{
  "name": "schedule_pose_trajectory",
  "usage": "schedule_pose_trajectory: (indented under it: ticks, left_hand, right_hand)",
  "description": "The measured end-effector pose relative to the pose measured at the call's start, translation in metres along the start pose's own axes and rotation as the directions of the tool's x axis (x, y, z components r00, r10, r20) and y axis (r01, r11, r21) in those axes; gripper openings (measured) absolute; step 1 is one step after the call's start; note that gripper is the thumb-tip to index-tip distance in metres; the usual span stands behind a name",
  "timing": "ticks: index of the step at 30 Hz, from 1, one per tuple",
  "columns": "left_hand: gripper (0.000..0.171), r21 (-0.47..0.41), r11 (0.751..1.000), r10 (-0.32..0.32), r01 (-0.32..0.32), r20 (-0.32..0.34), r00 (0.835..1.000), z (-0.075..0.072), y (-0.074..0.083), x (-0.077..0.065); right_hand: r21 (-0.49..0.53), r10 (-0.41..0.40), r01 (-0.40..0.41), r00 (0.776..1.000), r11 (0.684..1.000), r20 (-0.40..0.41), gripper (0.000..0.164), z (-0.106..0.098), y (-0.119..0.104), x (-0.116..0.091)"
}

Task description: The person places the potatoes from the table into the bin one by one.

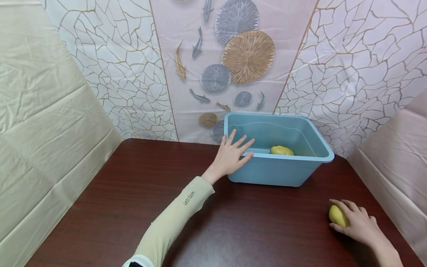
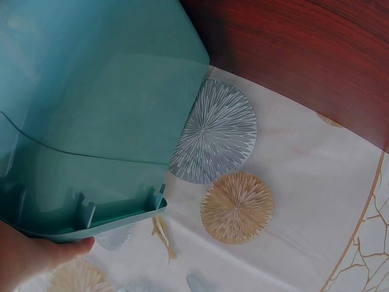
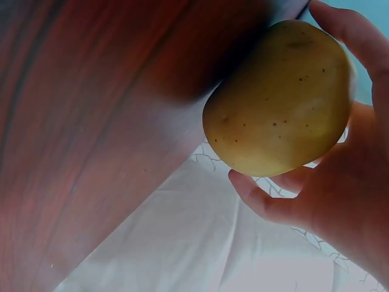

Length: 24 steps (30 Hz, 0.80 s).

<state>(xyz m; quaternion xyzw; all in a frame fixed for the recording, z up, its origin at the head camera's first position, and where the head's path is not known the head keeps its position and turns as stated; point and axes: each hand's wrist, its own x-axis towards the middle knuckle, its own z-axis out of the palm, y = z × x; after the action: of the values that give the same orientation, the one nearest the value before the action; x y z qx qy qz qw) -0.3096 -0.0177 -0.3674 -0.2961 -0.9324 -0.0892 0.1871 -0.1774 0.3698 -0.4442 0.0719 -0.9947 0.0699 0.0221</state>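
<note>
A light-blue plastic bin [image 1: 267,172] stands at the back right of the dark table. My left hand [image 1: 231,155], in a pale sleeve, lies over the bin's near left corner with its fingers spread and straight. In the left wrist view, a digit [image 2: 70,248] touches the bin's rim. My right hand [image 1: 363,223] holds a yellow potato [image 3: 276,103] at the table's right side, thumb and fingers curved around it. Dark specks dot its skin. Another yellow potato [image 1: 281,150] sits inside the bin, its lower part hidden behind the near wall.
The dark red wooden table [image 1: 110,207] stretches to the left and front of the bin. A patterned cloth [image 1: 133,66] hangs behind it, close to the bin's back. Plain cream cloth [image 1: 36,111] borders the left, and a similar sheet [image 1: 397,159] the right.
</note>
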Motion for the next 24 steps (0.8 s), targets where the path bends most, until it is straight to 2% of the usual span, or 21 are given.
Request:
schedule_pose_trajectory:
  ticks: [10, 17, 24]
  left_hand:
    - [0.05, -0.011, 1.0, 0.009, -0.009, -0.009, 1.0, -0.0003, 0.0002, -0.0005]
    - [0.05, -0.007, 1.0, 0.005, -0.005, 0.002, 1.0, -0.0014, 0.0007, -0.0003]
    - [0.05, -0.014, 1.0, 0.012, -0.012, -0.015, 1.0, -0.0002, -0.0005, -0.0003]
  right_hand:
    - [-0.005, 0.0, 0.0, 0.999, 1.0, 0.033, 0.087, 0.0013, 0.0013, 0.0014]
    - [-0.005, -0.006, 0.006, 0.999, 1.0, 0.044, 0.086, 0.0018, 0.0011, 0.0021]
    - [-0.005, -0.011, 0.011, 0.999, 1.0, 0.044, 0.084, 0.0001, 0.0004, 0.0024]
